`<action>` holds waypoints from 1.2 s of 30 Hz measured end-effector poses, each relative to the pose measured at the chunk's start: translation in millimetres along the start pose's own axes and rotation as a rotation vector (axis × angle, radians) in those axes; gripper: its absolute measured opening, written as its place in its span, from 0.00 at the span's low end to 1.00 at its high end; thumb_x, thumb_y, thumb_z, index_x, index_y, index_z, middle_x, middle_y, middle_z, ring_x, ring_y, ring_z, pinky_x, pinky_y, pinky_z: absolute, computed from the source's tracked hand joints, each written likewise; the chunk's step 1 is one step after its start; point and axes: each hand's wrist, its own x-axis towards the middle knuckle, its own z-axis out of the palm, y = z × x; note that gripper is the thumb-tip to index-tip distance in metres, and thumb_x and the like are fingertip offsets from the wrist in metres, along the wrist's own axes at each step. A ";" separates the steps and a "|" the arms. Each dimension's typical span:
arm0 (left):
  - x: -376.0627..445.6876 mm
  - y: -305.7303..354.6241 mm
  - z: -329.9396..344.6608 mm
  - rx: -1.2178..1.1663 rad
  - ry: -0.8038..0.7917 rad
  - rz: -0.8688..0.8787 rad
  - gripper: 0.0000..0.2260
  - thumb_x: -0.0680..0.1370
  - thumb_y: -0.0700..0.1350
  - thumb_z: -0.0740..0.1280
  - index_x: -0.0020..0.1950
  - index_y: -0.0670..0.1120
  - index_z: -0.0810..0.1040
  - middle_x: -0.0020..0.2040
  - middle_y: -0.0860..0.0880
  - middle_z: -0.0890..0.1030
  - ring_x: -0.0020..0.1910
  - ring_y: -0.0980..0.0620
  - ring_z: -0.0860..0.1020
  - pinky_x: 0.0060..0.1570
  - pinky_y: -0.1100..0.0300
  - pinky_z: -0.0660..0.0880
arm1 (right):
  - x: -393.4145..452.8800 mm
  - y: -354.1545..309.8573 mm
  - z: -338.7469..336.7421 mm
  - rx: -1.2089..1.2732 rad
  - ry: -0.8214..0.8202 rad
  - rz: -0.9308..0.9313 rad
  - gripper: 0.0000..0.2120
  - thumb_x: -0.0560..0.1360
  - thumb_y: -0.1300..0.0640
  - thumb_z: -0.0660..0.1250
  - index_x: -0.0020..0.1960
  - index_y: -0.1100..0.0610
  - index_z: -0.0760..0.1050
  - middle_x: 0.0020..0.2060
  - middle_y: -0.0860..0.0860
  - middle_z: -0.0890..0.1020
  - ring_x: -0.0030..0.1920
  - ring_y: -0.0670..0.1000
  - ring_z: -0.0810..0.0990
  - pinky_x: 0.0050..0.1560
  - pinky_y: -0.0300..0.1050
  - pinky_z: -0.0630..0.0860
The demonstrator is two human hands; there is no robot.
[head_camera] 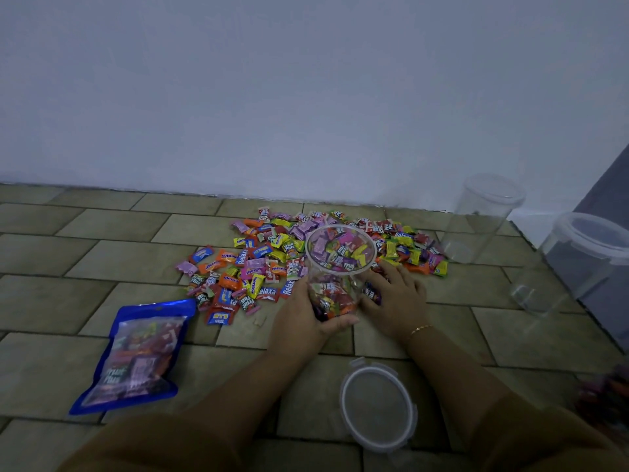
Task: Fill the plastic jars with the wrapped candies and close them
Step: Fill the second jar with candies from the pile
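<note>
The jar (pixel 335 267) getting filled sits on the tiled floor (pixel 102 260), right at the near edge of the candy pile (pixel 272 260), mouth open and tipped a bit toward the camera. Left hand (pixel 301 316) is wrapped around its lower side, fingers curled on the plastic, I'd guess to keep it from sliding or tipping while stuff goes in. Right hand (pixel 396 294) lies just beside the jar on the other side with fingers fairly flat and spread over a few candies, looks like it's about to scoop, though I can't tell if it's actually got any pinched.

Jar already looks pretty full of mixed wrappers, close to the rim. Its lid (pixel 377 407) is lying flat on the floor near the person, handy for snapping on later, I figure.

Two more clear jars off to the right: one (pixel 476 219) near the wall, open and empty, and a closer one (pixel 575 264) with a lid on, seems empty too. A blue candy bag (pixel 136 352) lies on the left, still with candy inside.
</note>
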 end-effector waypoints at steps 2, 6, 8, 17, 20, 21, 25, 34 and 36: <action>0.3 -0.2 0.1 0.013 0.001 -0.005 0.45 0.58 0.68 0.73 0.69 0.52 0.63 0.62 0.56 0.76 0.60 0.55 0.75 0.56 0.57 0.74 | 0.0 1.6 3.0 0.062 0.138 -0.021 0.27 0.68 0.35 0.51 0.57 0.46 0.77 0.62 0.51 0.74 0.64 0.57 0.71 0.59 0.55 0.65; 0.2 -1.0 0.5 0.023 -0.003 -0.011 0.45 0.58 0.68 0.73 0.69 0.52 0.62 0.62 0.55 0.76 0.61 0.54 0.74 0.56 0.58 0.74 | -2.8 3.3 6.4 0.090 0.315 0.039 0.17 0.67 0.46 0.69 0.53 0.51 0.77 0.52 0.54 0.76 0.53 0.59 0.77 0.53 0.55 0.66; -0.1 -0.9 0.4 0.015 0.000 -0.015 0.45 0.57 0.68 0.73 0.68 0.52 0.63 0.61 0.56 0.76 0.60 0.54 0.75 0.56 0.57 0.75 | -4.4 1.1 3.6 0.052 0.296 0.074 0.27 0.66 0.36 0.61 0.61 0.46 0.73 0.60 0.55 0.75 0.60 0.60 0.75 0.57 0.61 0.67; -0.4 1.3 -0.3 -0.007 -0.016 -0.018 0.44 0.57 0.67 0.73 0.68 0.51 0.63 0.60 0.58 0.75 0.59 0.56 0.74 0.54 0.61 0.72 | -2.1 0.3 1.5 0.111 0.231 0.075 0.14 0.71 0.46 0.68 0.53 0.51 0.78 0.52 0.52 0.78 0.55 0.56 0.75 0.53 0.51 0.66; -0.5 1.0 -0.3 -0.002 -0.020 -0.015 0.45 0.57 0.67 0.72 0.69 0.51 0.63 0.62 0.55 0.76 0.60 0.55 0.75 0.55 0.59 0.73 | -2.0 1.2 3.8 0.233 0.332 0.074 0.08 0.68 0.60 0.73 0.45 0.58 0.76 0.43 0.57 0.77 0.44 0.59 0.77 0.43 0.51 0.72; -0.7 0.8 -0.6 -0.005 -0.020 -0.012 0.45 0.57 0.68 0.72 0.69 0.51 0.63 0.62 0.55 0.76 0.60 0.55 0.75 0.56 0.59 0.73 | -2.8 2.1 3.4 0.276 0.367 0.054 0.08 0.67 0.64 0.72 0.44 0.60 0.76 0.42 0.58 0.76 0.41 0.59 0.76 0.40 0.51 0.74; -0.6 -0.9 -0.9 -0.011 -0.027 -0.014 0.46 0.56 0.71 0.71 0.68 0.53 0.63 0.62 0.55 0.76 0.60 0.54 0.75 0.57 0.54 0.75 | -6.9 4.5 -7.4 0.495 0.392 0.105 0.07 0.72 0.71 0.66 0.49 0.64 0.77 0.49 0.61 0.75 0.47 0.53 0.71 0.48 0.40 0.68; -0.4 -1.2 -0.7 0.002 -0.027 0.003 0.46 0.57 0.70 0.71 0.69 0.53 0.62 0.62 0.55 0.76 0.60 0.54 0.74 0.57 0.56 0.74 | 7.7 -7.3 -56.0 1.702 0.342 0.552 0.07 0.77 0.65 0.64 0.53 0.57 0.74 0.34 0.53 0.75 0.28 0.47 0.72 0.23 0.37 0.69; -0.1 -1.6 -0.4 0.006 -0.025 0.004 0.46 0.57 0.70 0.71 0.69 0.52 0.62 0.62 0.54 0.76 0.60 0.54 0.74 0.56 0.58 0.74 | 12.5 -15.5 -71.9 1.874 0.300 0.549 0.03 0.77 0.63 0.64 0.48 0.56 0.73 0.34 0.51 0.75 0.26 0.45 0.74 0.21 0.34 0.68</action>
